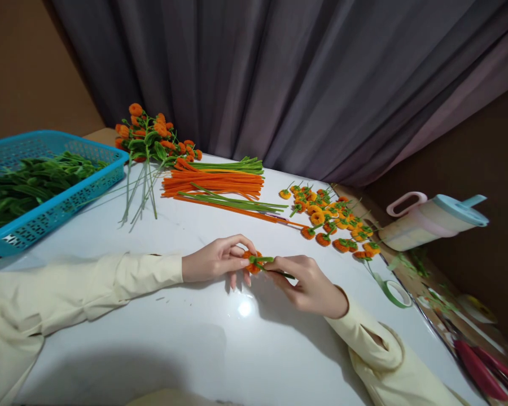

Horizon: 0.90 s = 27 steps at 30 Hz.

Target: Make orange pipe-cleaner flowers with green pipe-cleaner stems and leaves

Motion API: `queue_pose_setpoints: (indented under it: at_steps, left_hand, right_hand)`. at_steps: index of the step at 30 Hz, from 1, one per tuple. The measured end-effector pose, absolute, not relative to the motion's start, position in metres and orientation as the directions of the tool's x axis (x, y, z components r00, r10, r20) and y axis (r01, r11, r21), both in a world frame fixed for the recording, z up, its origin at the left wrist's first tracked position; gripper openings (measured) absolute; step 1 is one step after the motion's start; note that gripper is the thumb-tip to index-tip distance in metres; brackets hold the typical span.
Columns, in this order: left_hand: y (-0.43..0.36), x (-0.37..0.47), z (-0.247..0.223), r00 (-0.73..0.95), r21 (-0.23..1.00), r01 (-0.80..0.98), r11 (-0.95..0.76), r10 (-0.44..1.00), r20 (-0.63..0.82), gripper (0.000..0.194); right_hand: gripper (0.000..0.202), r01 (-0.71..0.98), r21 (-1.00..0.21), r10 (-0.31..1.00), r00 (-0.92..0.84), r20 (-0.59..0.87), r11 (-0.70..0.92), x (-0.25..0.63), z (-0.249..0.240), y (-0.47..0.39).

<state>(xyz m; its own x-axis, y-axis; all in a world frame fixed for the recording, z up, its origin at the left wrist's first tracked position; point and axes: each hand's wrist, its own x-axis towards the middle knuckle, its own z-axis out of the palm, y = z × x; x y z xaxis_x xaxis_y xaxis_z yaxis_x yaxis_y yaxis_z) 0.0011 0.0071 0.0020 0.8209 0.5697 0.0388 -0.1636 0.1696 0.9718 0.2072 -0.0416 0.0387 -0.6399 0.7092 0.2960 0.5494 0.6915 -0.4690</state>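
Note:
Over the middle of the white table (161,349), my left hand (214,261) grips a small orange pipe-cleaner flower (251,267) between thumb and fingers. My right hand (307,285) pinches the green pipe cleaner (262,260) at that flower's base, and a dark green end pokes out past the fingers. Beyond the hands lie a bundle of orange pipe cleaners (220,183) and some green pipe cleaners (232,199). To the right of them, several finished orange and yellow flower heads (317,217) are spread out, each with green at its base.
A blue basket (63,210) of green leaves stands at the left. Stemmed orange flowers (152,132) lie at the back left. On the right are a lidded tumbler (427,223), a roll of green tape (398,294) and red-handled pliers or cutters (478,366). A grey curtain (237,73) hangs behind.

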Motion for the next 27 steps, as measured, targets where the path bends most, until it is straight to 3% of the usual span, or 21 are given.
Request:
queue_pose_setpoints:
  at_steps: [9, 19, 27]
  left_hand:
    - [0.0058, 0.0028, 0.0016, 0.810, 0.977, -0.138, 0.161, 0.586, 0.018, 0.026]
    - [0.0070, 0.0005, -0.0041, 0.754, 0.998, -0.061, 0.018, 0.656, 0.035, 0.020]
    - [0.0079, 0.0013, -0.0017, 0.776, 0.986, -0.149, 0.077, 0.627, 0.068, 0.021]
  right_hand:
    - [0.014, 0.531, -0.554, 0.740, -0.619, 0.263, 0.641, 0.2082, 0.0403, -0.0414]
    - [0.013, 0.546, -0.541, 0.751, -0.594, 0.287, 0.639, 0.2107, 0.0422, -0.0391]
    - [0.014, 0.549, -0.470, 0.714, -0.615, 0.333, 0.692, 0.2149, 0.0367, -0.0362]
